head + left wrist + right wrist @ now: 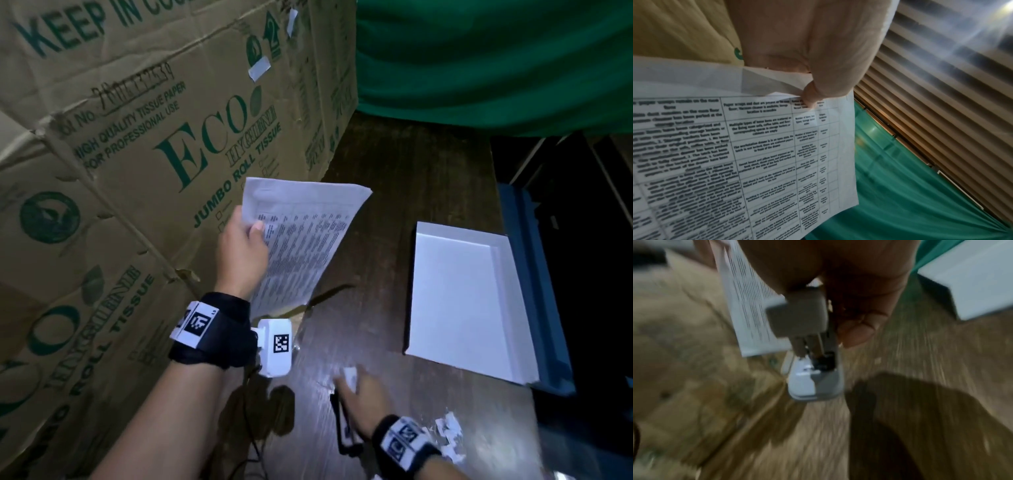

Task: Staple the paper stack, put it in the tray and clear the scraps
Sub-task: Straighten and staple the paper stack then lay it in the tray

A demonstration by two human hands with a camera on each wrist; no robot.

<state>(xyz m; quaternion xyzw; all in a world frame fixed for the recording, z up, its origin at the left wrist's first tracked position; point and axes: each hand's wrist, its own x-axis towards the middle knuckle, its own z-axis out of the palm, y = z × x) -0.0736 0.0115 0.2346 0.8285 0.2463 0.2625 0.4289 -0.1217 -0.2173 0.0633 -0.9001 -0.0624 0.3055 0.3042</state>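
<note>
My left hand (243, 246) holds the printed paper stack (298, 240) lifted and tilted above the brown table, next to the cardboard boxes. In the left wrist view the thumb (809, 97) pinches the top sheet of the paper stack (756, 154) near its edge. My right hand (356, 390) is low near the table's front and grips a grey and white stapler (349, 375). The right wrist view, blurred, shows the stapler (807, 331) in my right hand (840, 316) with its mouth apart, pointing towards the paper stack (750, 305). The white tray (462, 308) lies empty on the right. Torn white scraps (448, 435) lie near my right wrist.
Large cardboard boxes (137, 171) wall off the left side. A green curtain (496, 61) hangs behind the table. A blue-grey slab (537, 291) lies under the tray at the table's right edge, with dark space beyond. A black cable (253, 445) trails near my left forearm.
</note>
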